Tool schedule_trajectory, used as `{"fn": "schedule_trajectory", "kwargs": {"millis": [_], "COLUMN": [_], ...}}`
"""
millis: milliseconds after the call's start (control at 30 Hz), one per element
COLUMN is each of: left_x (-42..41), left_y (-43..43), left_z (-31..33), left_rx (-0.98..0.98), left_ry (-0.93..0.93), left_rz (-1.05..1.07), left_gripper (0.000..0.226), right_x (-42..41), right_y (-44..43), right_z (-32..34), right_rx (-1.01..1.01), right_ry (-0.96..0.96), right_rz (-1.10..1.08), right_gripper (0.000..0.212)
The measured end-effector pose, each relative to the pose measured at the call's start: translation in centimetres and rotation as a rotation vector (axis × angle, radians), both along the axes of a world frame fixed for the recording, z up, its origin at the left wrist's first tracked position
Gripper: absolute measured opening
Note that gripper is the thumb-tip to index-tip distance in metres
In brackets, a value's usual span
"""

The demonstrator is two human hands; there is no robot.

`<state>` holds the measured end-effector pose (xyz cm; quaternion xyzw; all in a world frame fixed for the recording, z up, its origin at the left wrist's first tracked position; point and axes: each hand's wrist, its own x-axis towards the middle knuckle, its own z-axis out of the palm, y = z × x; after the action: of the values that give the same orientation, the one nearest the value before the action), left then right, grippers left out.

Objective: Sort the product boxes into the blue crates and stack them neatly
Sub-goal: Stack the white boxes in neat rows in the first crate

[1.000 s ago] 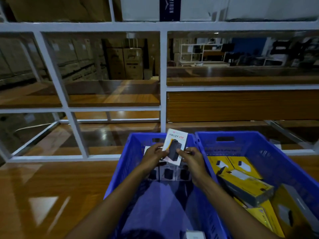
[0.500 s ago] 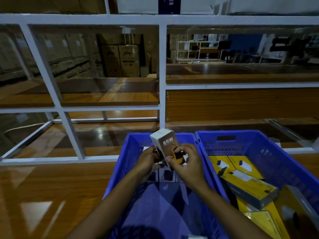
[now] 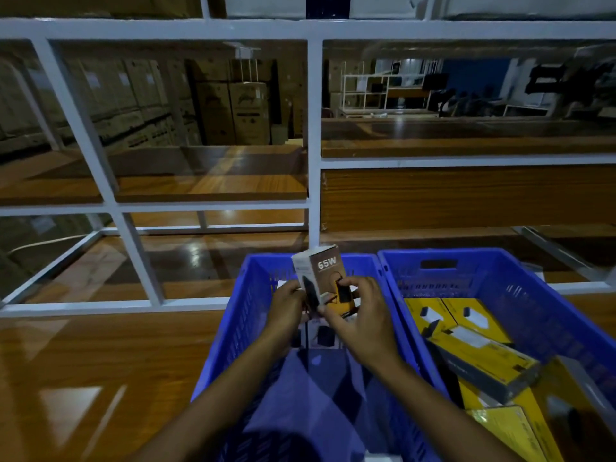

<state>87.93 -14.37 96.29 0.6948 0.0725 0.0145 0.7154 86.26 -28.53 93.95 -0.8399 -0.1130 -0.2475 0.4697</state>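
Left hand (image 3: 287, 306) and right hand (image 3: 364, 316), fingers curled, grip small rectangular white-brown cardboard box (image 3: 325, 271) marked 65W, tilted above perforated blue plastic crate (image 3: 240, 328). Glossy flat yellow boxes (image 3: 480, 351) lie jumbled in neighbouring blue crate (image 3: 533, 305). White metal rack (image 3: 314, 128) behind.

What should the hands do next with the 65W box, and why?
Probably lower the box into the left crate, next to the similar boxes standing there. Both the left hand and right hand hold it above them; the right crate holds yellow boxes.
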Motion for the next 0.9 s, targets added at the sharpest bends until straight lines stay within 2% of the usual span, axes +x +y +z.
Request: {"fn": "schedule_trajectory", "kwargs": {"millis": [133, 233, 367, 467, 600, 733, 833, 900], "left_x": [-0.3, -0.2, -1.4, -2.0, -2.3, -1.5, -1.2, -0.8], "left_y": [0.0, -0.5, -2.1, -3.0, -3.3, -2.3, -1.2, -0.5], "left_z": [-1.5, -3.1, -3.8, -3.8, -3.6, -3.1, -2.4, -1.9], "left_rx": [0.367, 0.581, 0.839, 0.942, 0.859, 0.555, 0.355, 0.293], "left_ry": [-0.389, -0.664, -0.867, -0.947, -0.898, -0.76, -0.492, -0.306], "left_rz": [0.115, 0.137, 0.094, 0.041, 0.055, 0.09, 0.091, 0.031], "left_gripper": [0.023, 0.029, 0.039, 0.041, 0.037, 0.028, 0.038, 0.051], "right_x": [0.6, 0.9, 1.0, 1.5, 2.1, 2.1, 1.8, 1.6], "right_y": [-0.4, -0.5, -0.9, -1.5, -1.7, -1.5, -1.4, -1.4], "right_z": [-0.3, -0.2, 0.0, -0.4, -1.1, -1.2, -1.1, -1.4], "right_rx": [0.309, 0.457, 0.649, 0.764, 0.782, 0.555, 0.331, 0.174], "right_ry": [0.26, 0.373, 0.465, 0.563, 0.522, 0.416, 0.374, 0.381], "right_rz": [0.018, 0.047, 0.092, 0.118, 0.084, -0.021, -0.055, -0.045], "right_gripper": [0.041, 0.036, 0.044, 0.046, 0.045, 0.051, 0.051, 0.05]}}
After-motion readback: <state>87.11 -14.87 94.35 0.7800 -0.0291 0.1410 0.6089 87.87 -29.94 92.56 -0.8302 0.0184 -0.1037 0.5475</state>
